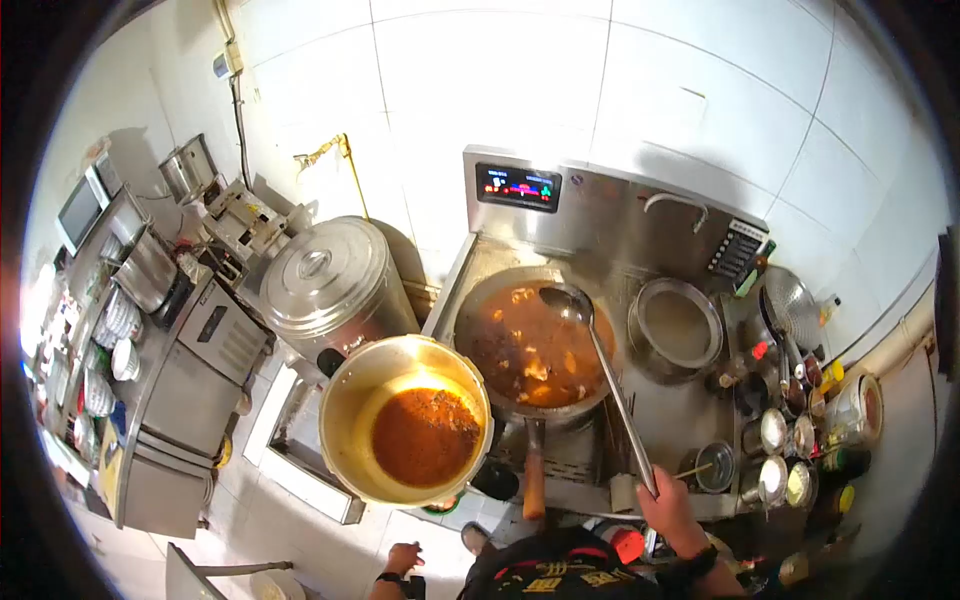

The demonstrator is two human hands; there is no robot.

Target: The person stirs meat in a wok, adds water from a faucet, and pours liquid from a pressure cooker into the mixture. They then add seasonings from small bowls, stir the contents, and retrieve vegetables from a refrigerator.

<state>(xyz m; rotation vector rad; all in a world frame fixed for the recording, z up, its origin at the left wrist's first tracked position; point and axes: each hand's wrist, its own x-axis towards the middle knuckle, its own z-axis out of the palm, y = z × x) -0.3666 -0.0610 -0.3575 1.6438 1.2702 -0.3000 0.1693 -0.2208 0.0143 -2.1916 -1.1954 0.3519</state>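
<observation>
My right hand [668,510] is closed around the long handle of a steel ladle [622,405]. The ladle's bowl rests at the far edge of the stew [535,355], a red-brown broth with chunks in it. That stew fills a wok [468,310] with a wooden handle [534,475] pointing towards me. Left of the wok stands a deep, gold-toned metal pot [345,420], with dark red-brown liquid [425,437] at its bottom. My left hand [404,557] hangs low below this pot, apart from it, fingers partly spread and nothing visible in them.
A large lidded steel pot [325,275] stands behind the gold-toned one. Right of the wok sits a round basin [680,320] of cloudy liquid, under a curved tap [675,203]. Several seasoning jars [772,480] crowd the far right. A lit control panel [517,187] is on the backsplash.
</observation>
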